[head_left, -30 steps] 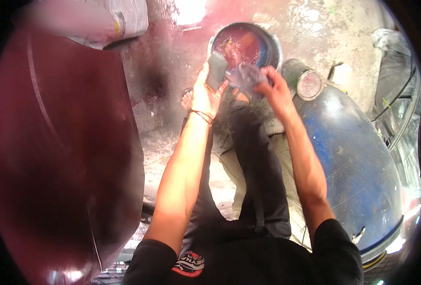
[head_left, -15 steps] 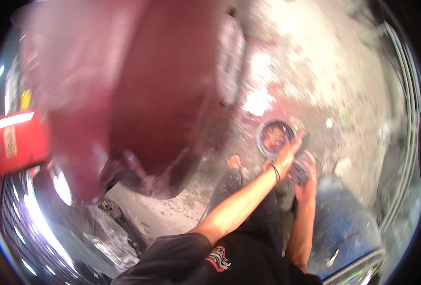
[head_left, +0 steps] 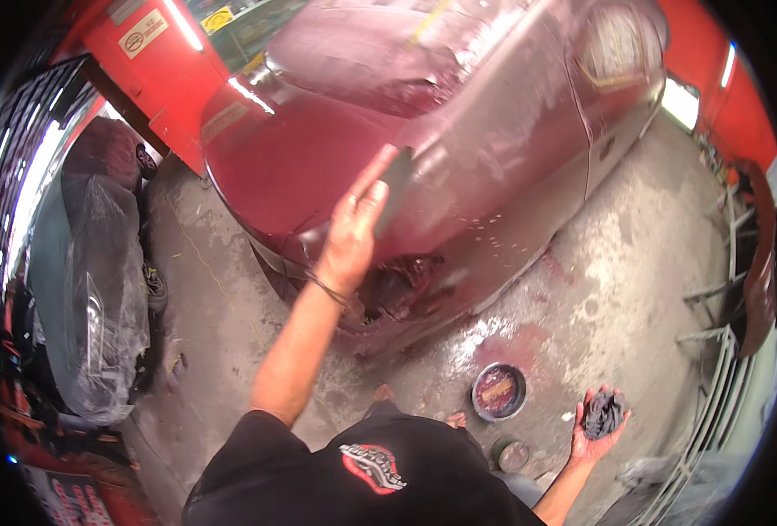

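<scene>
My left hand [head_left: 351, 235] is raised before the red car body [head_left: 485, 184], fingers stretched out along a dark flat sheet that looks like sandpaper [head_left: 395, 191]. The thumb side presses the sheet, and whether it touches the paint I cannot tell. Out to the lower right, my right hand [head_left: 588, 449] is palm up with its fingers curled around a crumpled dark grey cloth [head_left: 603, 414]. Dull, whitish patches mark the car's side, while its front panel [head_left: 292, 167] is glossier and deeper red. Between my right hand and the car stands a round bucket [head_left: 477, 408] with reddish water and a tan block in it.
Near my feet is a smaller round container [head_left: 513, 455]. A plastic-covered car [head_left: 112, 298] stands at the left. Metal racks [head_left: 713, 377] and a curved dark red panel [head_left: 759, 263] line the right side. The concrete floor [head_left: 608, 289] is wet and stained around the bucket.
My hands have parted. The left moved up and left from the bucket to the car with the sheet; the right moved aside with the cloth. The view now takes in more of the car.
</scene>
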`<move>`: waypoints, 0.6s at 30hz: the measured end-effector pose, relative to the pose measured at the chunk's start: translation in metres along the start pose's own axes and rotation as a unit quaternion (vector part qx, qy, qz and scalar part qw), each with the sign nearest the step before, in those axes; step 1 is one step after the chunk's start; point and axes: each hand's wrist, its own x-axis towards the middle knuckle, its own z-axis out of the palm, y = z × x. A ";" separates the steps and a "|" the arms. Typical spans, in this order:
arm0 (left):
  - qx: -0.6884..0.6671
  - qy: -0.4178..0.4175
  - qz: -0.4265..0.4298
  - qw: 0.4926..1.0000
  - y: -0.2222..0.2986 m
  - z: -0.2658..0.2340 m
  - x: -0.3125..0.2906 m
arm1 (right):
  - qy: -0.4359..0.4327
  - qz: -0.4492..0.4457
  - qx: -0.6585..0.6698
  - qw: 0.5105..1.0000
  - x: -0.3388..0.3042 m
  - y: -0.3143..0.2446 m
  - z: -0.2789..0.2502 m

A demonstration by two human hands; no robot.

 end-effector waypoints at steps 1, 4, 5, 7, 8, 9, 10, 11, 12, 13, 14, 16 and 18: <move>0.155 0.012 0.053 0.986 0.010 -0.035 0.009 | -0.010 0.011 -0.009 1.000 0.014 0.008 0.024; 0.494 -0.029 0.028 0.868 0.004 -0.124 0.001 | -0.090 0.093 -0.034 0.991 0.074 0.064 0.123; 0.523 -0.077 0.002 0.849 -0.004 -0.137 -0.006 | -0.112 0.104 -0.071 0.986 0.090 0.086 0.162; 0.584 -0.178 -0.051 0.790 -0.015 -0.155 -0.027 | -0.089 0.146 -0.195 0.966 0.118 0.138 0.242; 0.608 -0.189 -0.019 0.771 -0.023 -0.162 -0.035 | -0.127 0.168 -0.270 0.940 0.128 0.166 0.284; 0.620 -0.187 -0.012 0.762 -0.022 -0.159 -0.034 | -0.173 0.192 -0.346 0.902 0.138 0.192 0.326; 0.603 -0.184 0.000 0.776 -0.022 -0.159 -0.025 | -0.220 0.197 -0.384 0.875 0.145 0.222 0.366; 0.583 -0.183 0.011 0.791 -0.022 -0.158 -0.015 | -0.277 0.202 -0.435 0.833 0.145 0.246 0.410; 0.583 -0.185 0.028 0.791 -0.029 -0.155 -0.004 | -0.317 0.158 -0.502 0.789 0.152 0.276 0.437; 0.587 -0.184 0.045 0.787 -0.034 -0.155 0.009 | -0.358 0.115 -0.562 0.737 0.160 0.309 0.460; 0.588 -0.184 0.064 0.785 -0.039 -0.157 0.018 | -0.417 0.067 -0.559 0.713 0.170 0.345 0.475; 0.581 -0.275 -0.007 0.766 -0.021 -0.168 0.014 | -0.481 -0.022 -0.606 0.633 0.177 0.404 0.499; 0.552 -0.274 0.070 0.784 -0.027 -0.188 -0.007 | -0.484 -0.083 -0.675 0.550 0.179 0.433 0.518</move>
